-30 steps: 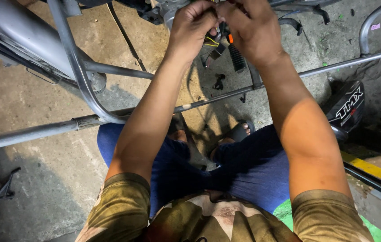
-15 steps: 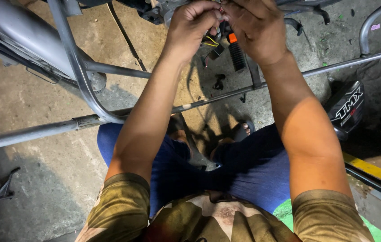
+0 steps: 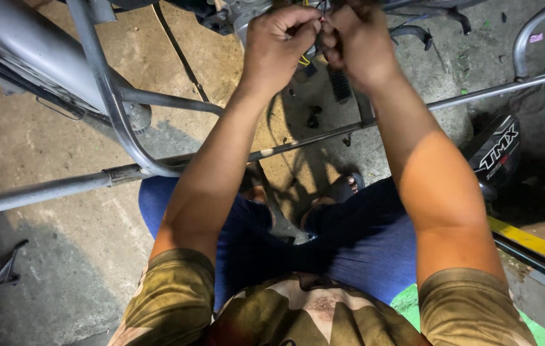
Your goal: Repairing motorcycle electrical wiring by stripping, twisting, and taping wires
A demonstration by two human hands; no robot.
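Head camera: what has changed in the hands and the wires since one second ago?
Both hands have moved up toward the top edge. The left hand and right hand now pinch the wires closer together, and the orange piece seen earlier by the right fingers is hidden now. The grey metal frame, the concrete floor and the person's seated legs stayed as they were.

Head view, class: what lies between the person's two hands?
In the head view, thin wires are pinched between the left hand and right hand; one yellow wire hangs just below.
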